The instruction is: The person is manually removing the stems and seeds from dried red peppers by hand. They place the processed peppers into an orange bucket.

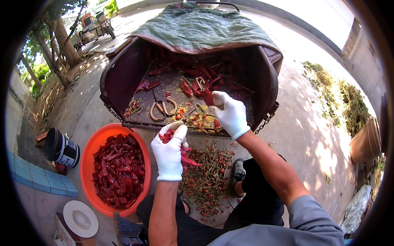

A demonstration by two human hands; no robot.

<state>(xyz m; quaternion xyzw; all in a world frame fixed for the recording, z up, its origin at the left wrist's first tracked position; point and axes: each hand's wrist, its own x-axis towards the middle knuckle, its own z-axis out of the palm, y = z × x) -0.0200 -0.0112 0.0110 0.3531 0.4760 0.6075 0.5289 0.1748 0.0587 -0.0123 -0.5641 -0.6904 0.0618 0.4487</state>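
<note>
White gloves cover both my hands. My left hand [169, 149] is closed around several dried red chili peppers [166, 135], some sticking out below the palm. Higher and to the right, my right hand [230, 112] pinches a red chili pepper [207, 97] at the open front of a dark cart bed [269, 84]. More red chili peppers [186, 88] lie inside the bed, those at the back in shadow. A pair of scissors [163, 110] with tan handles rests on the bed floor among yellow seeds and red bits.
An orange basin [85, 164] full of red peppers stands at left. Cut stems [207, 176] cover the ground between my feet. A green sheet [201, 30] drapes over the cart; chains [262, 125] hang at its front corners. A black bucket [61, 147] lies beyond the basin.
</note>
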